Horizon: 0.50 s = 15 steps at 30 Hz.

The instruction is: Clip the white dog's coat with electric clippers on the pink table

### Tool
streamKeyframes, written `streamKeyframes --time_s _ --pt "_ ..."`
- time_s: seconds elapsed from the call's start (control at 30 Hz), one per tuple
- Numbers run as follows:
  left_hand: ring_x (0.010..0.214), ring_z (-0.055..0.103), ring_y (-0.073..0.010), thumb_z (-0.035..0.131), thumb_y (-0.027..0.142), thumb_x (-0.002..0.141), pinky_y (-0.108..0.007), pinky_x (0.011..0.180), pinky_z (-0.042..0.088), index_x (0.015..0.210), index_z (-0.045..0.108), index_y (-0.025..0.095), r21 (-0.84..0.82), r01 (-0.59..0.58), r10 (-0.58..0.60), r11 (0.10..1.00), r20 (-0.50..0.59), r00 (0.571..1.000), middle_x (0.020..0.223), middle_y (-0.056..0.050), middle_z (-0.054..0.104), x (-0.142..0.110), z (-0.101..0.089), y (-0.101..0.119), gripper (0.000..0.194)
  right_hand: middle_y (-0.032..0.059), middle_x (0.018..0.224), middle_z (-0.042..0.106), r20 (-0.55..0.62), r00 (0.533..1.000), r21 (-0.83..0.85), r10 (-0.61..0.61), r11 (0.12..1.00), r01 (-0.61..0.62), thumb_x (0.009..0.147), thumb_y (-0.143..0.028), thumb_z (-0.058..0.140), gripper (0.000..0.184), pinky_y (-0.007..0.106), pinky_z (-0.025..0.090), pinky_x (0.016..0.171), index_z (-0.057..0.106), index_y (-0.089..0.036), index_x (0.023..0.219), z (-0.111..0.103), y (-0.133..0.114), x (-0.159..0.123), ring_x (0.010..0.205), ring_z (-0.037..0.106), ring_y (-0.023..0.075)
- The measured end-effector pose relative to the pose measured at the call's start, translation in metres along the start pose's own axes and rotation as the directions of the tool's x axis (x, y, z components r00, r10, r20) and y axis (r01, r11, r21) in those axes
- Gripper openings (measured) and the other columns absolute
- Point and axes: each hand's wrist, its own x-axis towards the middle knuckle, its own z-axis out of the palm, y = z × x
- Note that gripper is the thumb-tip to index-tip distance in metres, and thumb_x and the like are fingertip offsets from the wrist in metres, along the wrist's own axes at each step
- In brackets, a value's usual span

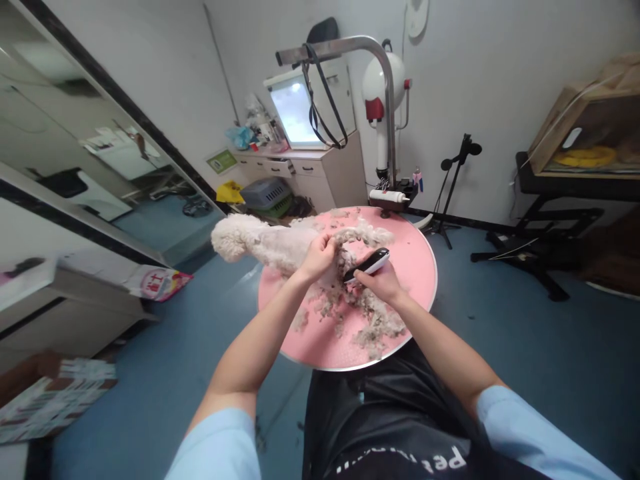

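A white dog [287, 248] stands on a round pink grooming table [423, 267], its fluffy head [231, 239] at the left and its rear toward me. The fingers of my left hand [319, 259] are closed around the base of its tail [367, 235], which stretches out to the right. In my right hand [383, 281] is a black and white hair clipper [369, 264], its head against the dog's rear. Clumps of cut fur [380, 323] lie on the table below my right hand. The dog's hind legs are partly hidden behind my hands.
A metal grooming arm [391, 133] with a hanging black leash [320, 100] rises behind the table. A white bottle [387, 196] lies near its base. A cabinet [335, 177] and a pet carrier [267, 195] stand behind, with a black tripod [453, 193] to the right.
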Motion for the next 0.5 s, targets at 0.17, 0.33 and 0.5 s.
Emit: streamKeyframes --time_s 0.17,0.33,0.5 --pt "0.06 0.05 -0.0119 0.059 0.035 0.085 -0.025 0.061 0.041 0.076 0.058 0.017 0.009 0.018 -0.018 1.0 -0.018 1.0 0.065 0.003 0.056 0.001 0.003 0.0 0.02 0.0013 0.081 0.071 -0.111 0.988 -0.015 -0.111 0.994 0.11 0.066 -0.038 0.075 0.031 0.032 0.057 0.064 0.061 -0.022 0.089 0.002 0.002 -0.005 0.07 0.068 0.0188" --pt "0.06 0.049 -0.012 0.057 0.03 0.085 -0.025 0.061 0.041 0.073 0.056 0.018 0.033 0.017 -0.016 0.999 -0.042 0.999 0.064 0.003 0.054 -0.001 0.008 0.002 0.017 0.0006 0.071 0.069 0.009 0.994 -0.139 -0.108 0.984 0.108 0.066 -0.038 0.079 0.03 0.036 0.059 0.067 0.063 -0.024 0.088 -0.002 0.008 -0.011 0.072 0.069 0.0232" --pt "0.059 0.048 -0.0121 0.058 0.027 0.084 -0.025 0.059 0.039 0.07 0.053 0.019 0.033 0.048 -0.046 0.998 -0.05 0.998 0.063 0.003 0.053 -0.003 0.012 0.005 0.018 0.0034 0.086 0.071 -0.031 0.973 -0.159 -0.231 0.962 0.223 0.07 -0.039 0.076 0.029 0.039 0.057 0.083 0.064 -0.022 0.091 -0.003 0.013 -0.009 0.087 0.07 0.0234"
